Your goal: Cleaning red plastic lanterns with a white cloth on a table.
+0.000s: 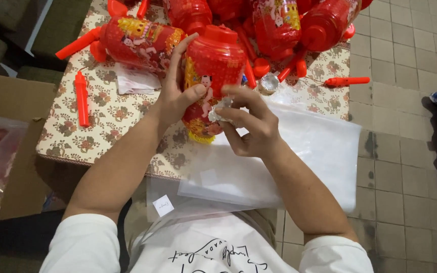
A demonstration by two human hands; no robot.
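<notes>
Left hand (175, 98) wrapped around a red plastic lantern (212, 65), fingers up its far side, thumb pressed on the near face. Right hand (251, 124) just beside, fingertips pinched on a small crumpled white scrap (219, 110) touching the lantern's lower front. Below the grip, a stack of clear plastic bags (299, 156). Beyond it, more red lanterns (137, 43) heaped on the floral-cloth table (110, 116); left of it, a red handle stick (81, 98).
</notes>
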